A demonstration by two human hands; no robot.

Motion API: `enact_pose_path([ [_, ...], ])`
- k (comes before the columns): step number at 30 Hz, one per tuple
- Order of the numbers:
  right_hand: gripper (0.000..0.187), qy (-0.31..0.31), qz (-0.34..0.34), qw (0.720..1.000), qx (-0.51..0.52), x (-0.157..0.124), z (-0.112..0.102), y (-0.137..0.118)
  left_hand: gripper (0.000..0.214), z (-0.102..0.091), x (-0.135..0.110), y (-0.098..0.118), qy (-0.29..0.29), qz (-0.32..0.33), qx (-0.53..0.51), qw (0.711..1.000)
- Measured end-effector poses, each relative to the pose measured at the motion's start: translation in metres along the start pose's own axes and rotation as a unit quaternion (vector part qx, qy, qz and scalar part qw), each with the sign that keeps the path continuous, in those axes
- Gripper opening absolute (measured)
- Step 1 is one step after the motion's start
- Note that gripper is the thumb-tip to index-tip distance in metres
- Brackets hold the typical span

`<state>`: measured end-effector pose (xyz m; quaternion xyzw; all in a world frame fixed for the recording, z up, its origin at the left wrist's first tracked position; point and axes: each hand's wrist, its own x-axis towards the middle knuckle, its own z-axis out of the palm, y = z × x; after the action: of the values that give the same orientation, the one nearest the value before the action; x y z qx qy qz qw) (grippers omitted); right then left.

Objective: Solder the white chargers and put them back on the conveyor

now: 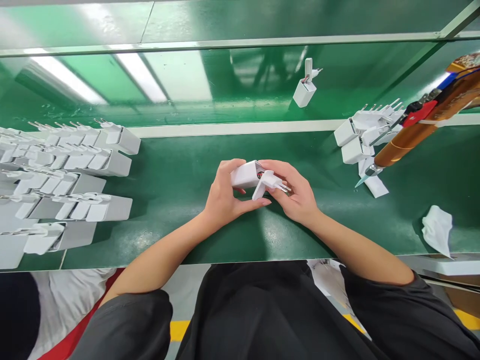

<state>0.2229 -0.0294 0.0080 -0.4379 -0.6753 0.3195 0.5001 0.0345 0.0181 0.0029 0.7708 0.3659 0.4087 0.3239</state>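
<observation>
Over the middle of the green table [176,200], both my hands hold one white charger. My left hand [223,197] wraps round the white charger body [245,175], thumb stretched underneath. My right hand [296,192] pinches the white plug cap [267,182], whose metal prongs point right into my fingers. The cap sits tilted at the body's open end, where a bit of red shows inside.
Rows of white chargers [63,185] with open caps lie at the left. A smaller heap of chargers [362,135] lies at the right under an orange-brown tool [416,132]. One lone charger [305,90] rests on the far belt. A crumpled white cloth [437,230] lies near the right edge.
</observation>
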Motion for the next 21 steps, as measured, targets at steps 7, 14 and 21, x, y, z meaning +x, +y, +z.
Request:
enact_pose_path([
  [7,0.041,-0.011,-0.049,0.998,-0.045,-0.001,-0.001,0.001,0.087,0.001,0.010,-0.024,0.060,0.197,0.074,0.976],
  [14,0.057,0.059,0.053,0.997,-0.025,0.019,-0.012,0.035,0.070,0.000,0.016,-0.026,-0.009,-0.077,-0.210,0.975],
  [21,0.079,0.196,0.200,0.920,-0.275,0.151,-0.057,0.105,0.074,-0.008,0.034,-0.025,0.007,-0.289,-0.447,0.847],
])
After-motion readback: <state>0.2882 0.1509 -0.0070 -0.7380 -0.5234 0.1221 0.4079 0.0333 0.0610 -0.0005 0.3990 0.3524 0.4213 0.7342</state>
